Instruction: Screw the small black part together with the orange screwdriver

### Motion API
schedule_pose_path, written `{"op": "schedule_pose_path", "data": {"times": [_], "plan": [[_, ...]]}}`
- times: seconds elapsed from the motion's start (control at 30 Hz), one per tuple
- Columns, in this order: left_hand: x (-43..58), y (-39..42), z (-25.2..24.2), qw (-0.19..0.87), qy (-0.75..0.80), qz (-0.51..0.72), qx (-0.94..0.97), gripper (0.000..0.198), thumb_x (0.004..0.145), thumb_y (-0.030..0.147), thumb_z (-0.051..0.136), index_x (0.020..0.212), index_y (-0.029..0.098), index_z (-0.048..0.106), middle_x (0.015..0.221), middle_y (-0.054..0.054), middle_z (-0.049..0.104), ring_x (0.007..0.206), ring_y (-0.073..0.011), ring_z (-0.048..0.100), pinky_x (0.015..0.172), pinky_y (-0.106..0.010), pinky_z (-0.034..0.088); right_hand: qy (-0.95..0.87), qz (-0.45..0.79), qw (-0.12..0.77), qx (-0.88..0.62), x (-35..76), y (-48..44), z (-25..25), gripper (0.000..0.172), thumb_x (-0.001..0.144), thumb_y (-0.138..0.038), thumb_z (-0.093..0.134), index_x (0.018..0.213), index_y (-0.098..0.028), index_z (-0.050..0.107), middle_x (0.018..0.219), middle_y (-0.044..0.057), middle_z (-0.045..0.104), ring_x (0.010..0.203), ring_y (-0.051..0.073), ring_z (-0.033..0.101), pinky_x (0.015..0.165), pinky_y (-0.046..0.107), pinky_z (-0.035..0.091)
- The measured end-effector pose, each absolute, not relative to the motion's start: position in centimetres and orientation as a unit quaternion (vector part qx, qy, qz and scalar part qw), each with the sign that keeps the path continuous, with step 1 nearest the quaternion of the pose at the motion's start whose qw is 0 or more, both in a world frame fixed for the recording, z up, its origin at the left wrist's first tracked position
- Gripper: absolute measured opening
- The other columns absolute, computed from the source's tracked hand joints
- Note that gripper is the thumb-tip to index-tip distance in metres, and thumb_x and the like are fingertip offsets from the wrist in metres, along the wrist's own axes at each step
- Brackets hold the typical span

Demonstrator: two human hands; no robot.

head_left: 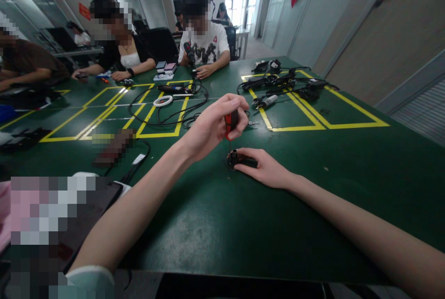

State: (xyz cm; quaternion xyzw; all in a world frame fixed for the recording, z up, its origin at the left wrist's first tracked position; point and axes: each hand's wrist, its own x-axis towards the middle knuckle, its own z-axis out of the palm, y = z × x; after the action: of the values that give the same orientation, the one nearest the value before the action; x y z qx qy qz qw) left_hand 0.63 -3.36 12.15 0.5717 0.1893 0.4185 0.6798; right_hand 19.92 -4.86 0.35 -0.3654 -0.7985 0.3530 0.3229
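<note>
My left hand [222, 120] is wrapped round the red and black handle of a screwdriver [228, 125]. The screwdriver stands upright, its thin shaft pointing down at a small black part [233, 157] on the green table. Whether the tip sits in a screw is too small to tell. My right hand [262, 167] pinches that black part from the right, thumb and fingers on either side of it, resting on the tabletop. The part has a short round post on top; its far side is partly hidden by my fingers.
Black cables and adapters [278, 81] lie at the back right inside yellow tape lines. A looped cable [167, 116] and a white ring [162, 100] lie at the centre left. Across the table [194, 225], a person [205, 41] holds a power tool [189, 53].
</note>
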Motion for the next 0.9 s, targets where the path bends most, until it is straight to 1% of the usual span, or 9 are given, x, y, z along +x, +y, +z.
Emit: {"op": "schedule_pose_path", "data": {"times": [0.13, 0.3, 0.37, 0.43, 0.53, 0.63, 0.77, 0.83, 0.9], "plan": [[0.53, -3.19, 12.45, 0.696, 0.189, 0.404, 0.562, 0.036, 0.093, 0.05, 0.058, 0.083, 0.016, 0.062, 0.063, 0.001, 0.054, 0.055, -0.0112, 0.051, 0.058, -0.026, 0.044, -0.8, 0.351, 0.318, -0.368, 19.98, -4.83, 0.25, 0.031, 0.094, -0.031, 0.069, 0.122, -0.018, 0.072, 0.118, 0.012, 0.079, 0.103, 0.027, 0.076, 0.098, 0.047, 0.062], [0.65, -3.26, 12.1, 0.692, 0.176, 0.435, 0.549, 0.022, 0.088, 0.036, 0.069, 0.088, 0.018, 0.056, 0.08, 0.0, 0.067, 0.072, -0.0129, 0.065, 0.07, -0.024, 0.051, -0.8, 0.354, 0.32, -0.365, 19.92, -4.89, 0.22, 0.031, 0.094, -0.03, 0.068, 0.122, -0.017, 0.073, 0.118, 0.012, 0.079, 0.105, 0.026, 0.075, 0.099, 0.046, 0.061], [0.67, -3.31, 12.01, 0.688, 0.179, 0.436, 0.552, 0.023, 0.087, 0.035, 0.072, 0.092, 0.019, 0.055, 0.081, 0.001, 0.067, 0.067, -0.0113, 0.063, 0.064, -0.022, 0.048, -0.799, 0.353, 0.321, -0.366, 19.91, -4.89, 0.22, 0.03, 0.094, -0.029, 0.068, 0.121, -0.018, 0.073, 0.117, 0.011, 0.079, 0.104, 0.026, 0.076, 0.099, 0.046, 0.061], [0.66, -3.32, 12.08, 0.691, 0.182, 0.431, 0.552, 0.025, 0.088, 0.039, 0.07, 0.096, 0.019, 0.059, 0.075, 0.002, 0.065, 0.059, -0.0098, 0.057, 0.058, -0.022, 0.044, -0.799, 0.353, 0.323, -0.366, 19.91, -4.87, 0.2, 0.028, 0.094, -0.029, 0.068, 0.12, -0.019, 0.073, 0.116, 0.01, 0.08, 0.103, 0.026, 0.076, 0.098, 0.046, 0.061], [0.64, -3.27, 12.35, 0.704, 0.189, 0.419, 0.541, 0.033, 0.092, 0.048, 0.063, 0.09, 0.016, 0.064, 0.065, 0.001, 0.059, 0.055, -0.0103, 0.053, 0.056, -0.024, 0.043, -0.798, 0.353, 0.326, -0.364, 19.92, -4.82, 0.18, 0.029, 0.094, -0.03, 0.069, 0.12, -0.019, 0.072, 0.117, 0.011, 0.08, 0.104, 0.026, 0.076, 0.099, 0.047, 0.061], [0.67, -3.26, 12.47, 0.705, 0.185, 0.418, 0.543, 0.035, 0.092, 0.048, 0.061, 0.08, 0.016, 0.063, 0.065, 0.0, 0.058, 0.058, -0.0114, 0.055, 0.06, -0.025, 0.046, -0.798, 0.354, 0.324, -0.364, 19.94, -4.8, 0.22, 0.031, 0.094, -0.031, 0.069, 0.121, -0.018, 0.072, 0.119, 0.011, 0.079, 0.105, 0.026, 0.076, 0.099, 0.047, 0.061], [0.74, -3.37, 12.33, 0.689, 0.177, 0.438, 0.55, 0.024, 0.086, 0.036, 0.071, 0.084, 0.018, 0.054, 0.079, 0.0, 0.066, 0.071, -0.0128, 0.064, 0.07, -0.025, 0.05, -0.8, 0.353, 0.318, -0.366, 19.95, -4.82, 0.3, 0.032, 0.094, -0.03, 0.067, 0.123, -0.017, 0.072, 0.12, 0.012, 0.079, 0.105, 0.026, 0.076, 0.099, 0.045, 0.061], [0.69, -3.37, 12.3, 0.686, 0.18, 0.439, 0.551, 0.026, 0.084, 0.035, 0.072, 0.088, 0.02, 0.052, 0.079, 0.001, 0.066, 0.063, -0.0108, 0.06, 0.062, -0.024, 0.046, -0.799, 0.354, 0.32, -0.366, 19.95, -4.82, 0.28, 0.031, 0.094, -0.03, 0.067, 0.122, -0.017, 0.072, 0.119, 0.012, 0.079, 0.104, 0.026, 0.075, 0.099, 0.046, 0.061], [0.57, -3.3, 12.34, 0.688, 0.18, 0.429, 0.557, 0.026, 0.086, 0.041, 0.069, 0.092, 0.02, 0.055, 0.073, 0.002, 0.063, 0.053, -0.0091, 0.052, 0.056, -0.024, 0.04, -0.797, 0.355, 0.323, -0.366, 19.94, -4.82, 0.23, 0.03, 0.093, -0.03, 0.068, 0.12, -0.017, 0.072, 0.118, 0.012, 0.079, 0.104, 0.027, 0.075, 0.099, 0.047, 0.061]]}}
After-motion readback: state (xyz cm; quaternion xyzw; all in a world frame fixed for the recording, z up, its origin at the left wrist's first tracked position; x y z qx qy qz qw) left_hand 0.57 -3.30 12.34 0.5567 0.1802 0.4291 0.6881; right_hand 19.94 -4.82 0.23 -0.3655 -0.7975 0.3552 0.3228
